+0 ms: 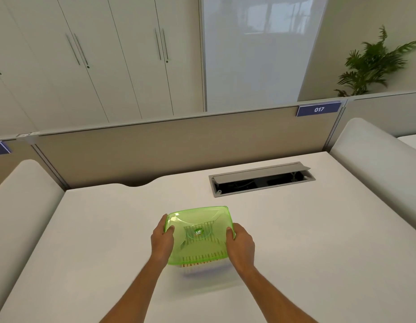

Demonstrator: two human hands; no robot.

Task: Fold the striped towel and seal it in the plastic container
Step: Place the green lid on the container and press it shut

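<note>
A translucent green lid (200, 223) covers a clear plastic container (202, 268) near the middle of the white table (319, 241). Through the lid and at the container's near edge I see the striped towel (197, 259), its thin orange and pale stripes only partly visible. My left hand (161, 241) grips the lid's left edge, thumb on top. On the right edge sits my right hand (240, 242), thumb also on top. The lid tilts slightly, its far side higher.
An open grey cable hatch (260, 179) is set in the table at the back right. A beige partition (167, 145) runs along the far edge. White padded dividers stand at left (20, 194) and right (377, 164).
</note>
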